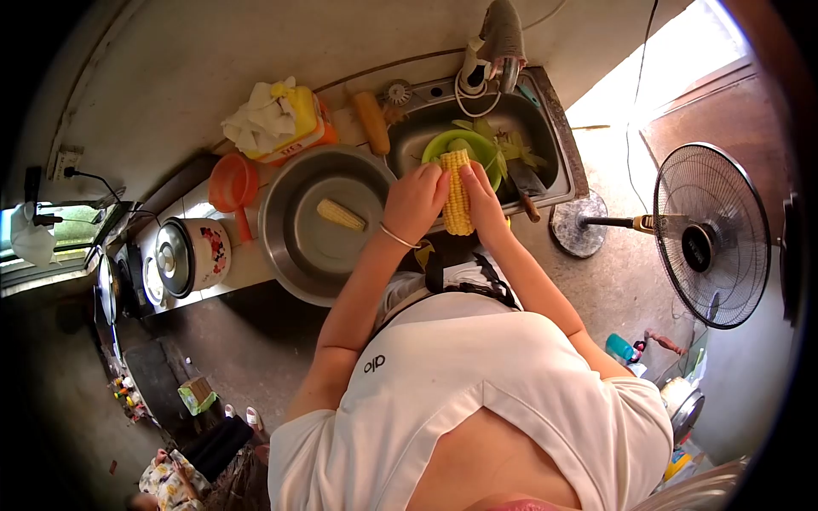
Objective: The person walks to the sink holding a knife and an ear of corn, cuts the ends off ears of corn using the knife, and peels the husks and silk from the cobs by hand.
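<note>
I hold a peeled ear of corn point(457, 194) upright between both hands, over the front edge of the sink. My left hand point(415, 200), with a bangle at its wrist, grips its left side, and my right hand point(486, 203) wraps its right side. Just behind the corn, a green bowl point(463, 136) in the sink holds something pale green, partly hidden. Green husks point(515, 152) lie beside the bowl. A knife point(526, 180) with a wooden handle rests at the sink's front right. Another peeled ear of corn point(341, 215) lies in the large metal basin point(285, 247) to the left.
The faucet point(509, 72) stands behind the metal sink point(558, 140). Left on the counter are an orange dipper point(233, 183), a floral pot point(209, 253) and an orange-yellow container point(307, 123) with a cloth. A standing fan point(711, 238) is at right. Another person point(175, 477) is at lower left.
</note>
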`<action>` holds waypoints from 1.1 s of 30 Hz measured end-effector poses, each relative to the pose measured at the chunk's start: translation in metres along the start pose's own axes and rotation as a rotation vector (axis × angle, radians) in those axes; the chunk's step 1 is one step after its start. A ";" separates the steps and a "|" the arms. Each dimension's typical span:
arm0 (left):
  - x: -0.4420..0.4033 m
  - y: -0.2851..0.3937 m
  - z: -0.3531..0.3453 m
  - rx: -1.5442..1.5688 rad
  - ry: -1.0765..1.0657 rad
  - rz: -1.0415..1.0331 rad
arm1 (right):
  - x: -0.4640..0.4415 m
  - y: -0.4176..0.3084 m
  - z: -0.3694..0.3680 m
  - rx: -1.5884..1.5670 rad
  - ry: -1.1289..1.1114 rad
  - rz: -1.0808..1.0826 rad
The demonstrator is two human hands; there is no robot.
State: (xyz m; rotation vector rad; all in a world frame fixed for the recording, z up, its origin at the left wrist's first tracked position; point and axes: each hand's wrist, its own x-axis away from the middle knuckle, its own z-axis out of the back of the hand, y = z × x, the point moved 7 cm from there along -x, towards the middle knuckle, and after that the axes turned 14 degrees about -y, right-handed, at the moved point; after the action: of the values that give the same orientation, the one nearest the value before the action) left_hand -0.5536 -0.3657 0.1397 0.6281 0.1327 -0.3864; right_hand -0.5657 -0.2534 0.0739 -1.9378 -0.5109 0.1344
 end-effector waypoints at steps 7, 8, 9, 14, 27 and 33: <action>0.013 -0.016 -0.003 1.209 -0.267 0.021 | -0.005 0.003 0.004 -0.133 -0.039 -0.073; 0.013 -0.023 0.000 1.207 -0.226 0.040 | -0.005 0.004 0.006 -0.225 -0.031 -0.085; 0.013 -0.029 0.001 1.207 -0.185 0.060 | -0.004 0.005 0.007 -0.315 -0.023 -0.099; 0.014 -0.031 0.015 0.439 0.056 0.076 | -0.002 -0.003 0.010 -0.407 0.011 -0.110; 0.009 -0.001 -0.018 0.157 -0.088 0.014 | 0.000 0.011 0.009 -0.238 -0.009 -0.034; 0.020 -0.009 -0.020 0.845 -0.277 0.095 | -0.007 0.019 0.023 -0.291 0.023 -0.063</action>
State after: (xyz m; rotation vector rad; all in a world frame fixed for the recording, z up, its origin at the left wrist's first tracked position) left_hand -0.5393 -0.3665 0.1139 1.3971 -0.3465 -0.4286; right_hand -0.5744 -0.2428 0.0465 -2.2004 -0.6025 -0.0037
